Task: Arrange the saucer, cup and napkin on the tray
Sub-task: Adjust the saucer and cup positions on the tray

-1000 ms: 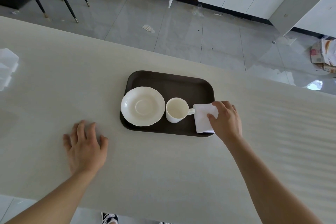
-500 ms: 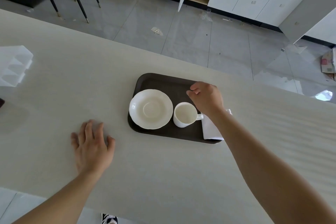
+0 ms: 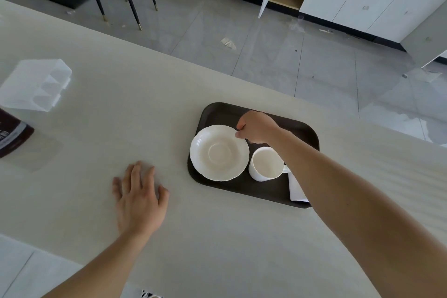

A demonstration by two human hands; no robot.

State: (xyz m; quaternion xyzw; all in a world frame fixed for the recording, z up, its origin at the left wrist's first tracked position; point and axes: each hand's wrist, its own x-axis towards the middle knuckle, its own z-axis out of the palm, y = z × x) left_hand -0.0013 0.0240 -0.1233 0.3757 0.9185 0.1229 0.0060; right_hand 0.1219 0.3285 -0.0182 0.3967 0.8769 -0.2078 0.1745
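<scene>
- Lying on pale counter (image 3: pixel 242 237): dark tray (image 3: pixel 307 133) bearing everything.
- Right hand (image 3: pixel 257 127) pinching saucer (image 3: pixel 219 152) far rim, nearer arm.
- Left hand (image 3: pixel 139 197) resting flat, open, well apart.
- Cup (image 3: pixel 266 164), napkin (image 3: pixel 296 191) lying right of saucer.

On tray (image 3: pixel 217 113): saucer (image 3: pixel 219 152) left, cup (image 3: pixel 264 164) just right of it, napkin (image 3: pixel 296 191) at right edge. Clear container (image 3: pixel 36 84) far left on table (image 3: pixel 145 104).

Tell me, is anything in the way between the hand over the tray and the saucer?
No. The right hand is already at the far rim of the saucer, fingertips touching its edge. The cup stands beside the saucer, not between them.
</scene>
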